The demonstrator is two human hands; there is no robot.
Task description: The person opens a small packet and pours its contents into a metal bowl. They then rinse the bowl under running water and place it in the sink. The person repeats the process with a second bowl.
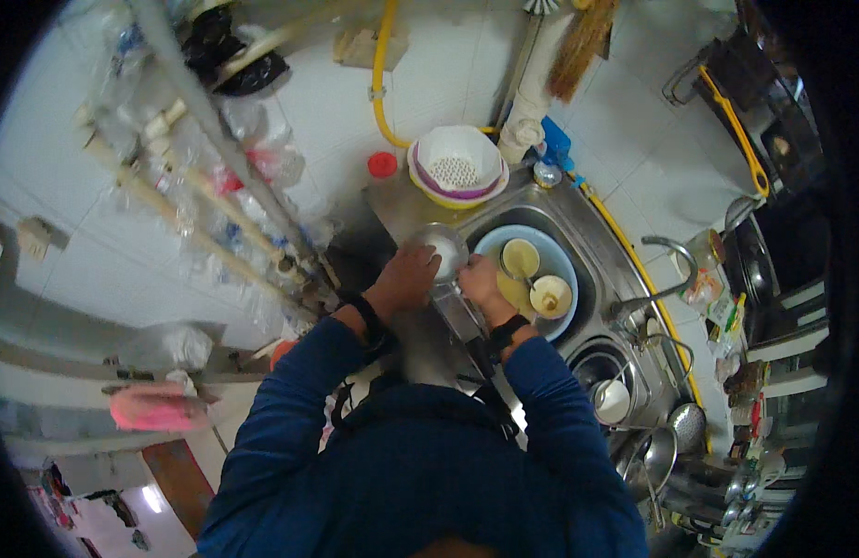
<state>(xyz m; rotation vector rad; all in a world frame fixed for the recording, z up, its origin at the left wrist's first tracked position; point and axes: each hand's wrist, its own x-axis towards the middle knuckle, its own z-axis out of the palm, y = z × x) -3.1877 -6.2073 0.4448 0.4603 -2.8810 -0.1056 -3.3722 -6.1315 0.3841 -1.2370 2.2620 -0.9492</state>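
Note:
A round, pale metallic bowl (452,245) is between my two hands, just left of the sink. My left hand (410,273) lies at its left side, with fingers over the rim. My right hand (480,277) is closed at the bowl's right edge; whether it grips the rim is hard to see. Right of it, a light blue basin (573,268) with cloudy yellowish water stands in the steel sink (588,244). Two small bowls, an upper one (520,257) and a lower one (550,298), are in the basin, with a utensil handle between them.
Stacked colanders and basins (464,164) stand behind the bowl, beside a red lid (382,164). A curved faucet (670,279) rises at the right. The smaller sink holds a white bowl (611,401). Pipes hung with plastic bags (206,209) are at the left.

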